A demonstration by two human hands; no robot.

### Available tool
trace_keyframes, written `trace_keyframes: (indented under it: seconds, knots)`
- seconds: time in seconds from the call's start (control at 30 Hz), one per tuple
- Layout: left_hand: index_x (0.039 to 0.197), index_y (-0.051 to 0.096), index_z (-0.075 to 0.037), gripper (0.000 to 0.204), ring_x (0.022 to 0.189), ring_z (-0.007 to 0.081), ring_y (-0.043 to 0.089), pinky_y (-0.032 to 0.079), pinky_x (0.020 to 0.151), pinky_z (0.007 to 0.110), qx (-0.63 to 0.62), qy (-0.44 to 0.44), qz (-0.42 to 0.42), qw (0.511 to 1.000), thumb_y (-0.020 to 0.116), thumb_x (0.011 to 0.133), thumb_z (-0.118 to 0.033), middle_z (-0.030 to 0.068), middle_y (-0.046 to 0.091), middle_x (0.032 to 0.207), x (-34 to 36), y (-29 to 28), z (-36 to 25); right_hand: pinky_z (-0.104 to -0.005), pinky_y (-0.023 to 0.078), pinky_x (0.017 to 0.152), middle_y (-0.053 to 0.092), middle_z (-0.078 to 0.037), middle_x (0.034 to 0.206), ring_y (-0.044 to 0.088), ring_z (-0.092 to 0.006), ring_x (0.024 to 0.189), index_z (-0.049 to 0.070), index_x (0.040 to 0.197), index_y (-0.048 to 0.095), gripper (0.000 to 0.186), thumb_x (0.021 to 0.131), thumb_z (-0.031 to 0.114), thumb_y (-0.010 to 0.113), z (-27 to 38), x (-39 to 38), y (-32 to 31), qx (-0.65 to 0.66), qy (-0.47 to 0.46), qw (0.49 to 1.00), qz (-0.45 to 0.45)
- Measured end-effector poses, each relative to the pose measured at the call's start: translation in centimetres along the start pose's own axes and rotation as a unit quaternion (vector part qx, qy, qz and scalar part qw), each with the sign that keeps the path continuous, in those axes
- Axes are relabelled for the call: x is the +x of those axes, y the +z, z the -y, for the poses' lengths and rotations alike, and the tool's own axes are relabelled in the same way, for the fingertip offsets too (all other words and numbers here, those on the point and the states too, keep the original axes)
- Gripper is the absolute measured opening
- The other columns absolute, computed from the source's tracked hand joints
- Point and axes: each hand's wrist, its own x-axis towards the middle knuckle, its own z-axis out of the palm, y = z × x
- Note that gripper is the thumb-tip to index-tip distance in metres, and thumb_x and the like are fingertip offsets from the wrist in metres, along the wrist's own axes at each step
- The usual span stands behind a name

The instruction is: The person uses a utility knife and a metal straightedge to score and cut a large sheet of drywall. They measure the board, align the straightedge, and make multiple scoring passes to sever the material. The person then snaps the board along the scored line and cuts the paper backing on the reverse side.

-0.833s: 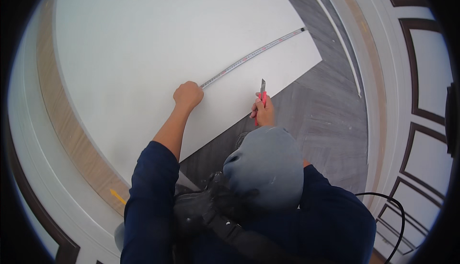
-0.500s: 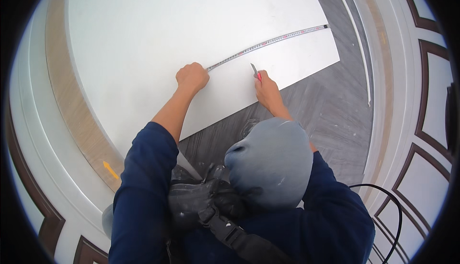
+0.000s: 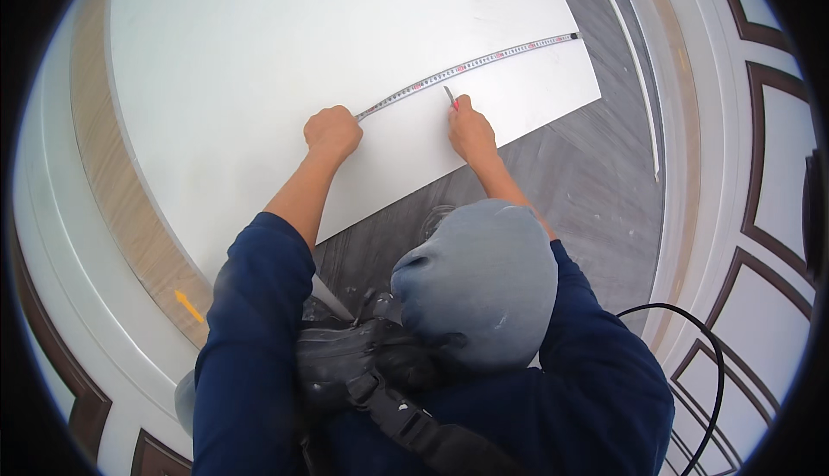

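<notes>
On a big, flat white board [image 3: 233, 70], my left hand [image 3: 333, 133] is closed around the near end of a thin silver metal measuring tape [image 3: 462, 68]. The tape runs right, to the board's edge. Near its middle, my right hand [image 3: 474, 136] holds a red knife with a grey blade [image 3: 447, 92].

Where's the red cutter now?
Head view, upper part, slightly right of centre: the red cutter is in the right hand, over the white board, just below the tape measure.

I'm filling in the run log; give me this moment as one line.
left hand: closed on tape measure | right hand: holds cutter, blade out | tape measure: stretched across white board to its edge
</notes>
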Motion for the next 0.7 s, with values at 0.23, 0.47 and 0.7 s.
trace_keyframes:
  seconds: [0.23,0.47,0.7]
  knots:
    - [0.101,0.073,-0.002,0.037,0.098,0.0372,0.070,0.055,0.084,0.046,-0.002,0.001,-0.015,1.000,0.056,0.095,-0.034,0.0203,0.073,0.104,0.3,0.7,0.4,-0.0544,0.052,0.076,0.069,-0.027,0.087,0.068,-0.0445,0.085,0.000,0.110,0.048,0.026,0.102,0.025,0.046,-0.2,0.9,0.0,-0.016,0.011,1.000,-0.007]
    - [0.096,0.075,0.000,0.025,0.093,0.0352,0.072,0.057,0.078,0.042,-0.011,-0.001,-0.026,1.000,0.058,0.085,-0.016,0.0214,0.074,0.099,-0.3,0.2,0.0,-0.0553,0.051,0.078,0.068,-0.029,0.090,0.067,-0.0459,0.088,0.002,0.115,0.047,0.028,0.102,0.027,0.045,-0.3,1.5,-0.2,-0.013,0.000,1.000,0.022]
    - [0.096,0.075,-0.001,0.026,0.094,0.0343,0.072,0.057,0.079,0.042,-0.015,-0.013,-0.030,0.999,0.058,0.086,-0.017,0.0206,0.074,0.100,-0.3,0.1,0.0,-0.0547,0.052,0.077,0.069,-0.027,0.087,0.068,-0.0446,0.085,0.001,0.110,0.048,0.025,0.103,0.024,0.044,-0.2,1.7,0.0,-0.019,-0.004,1.000,0.012]
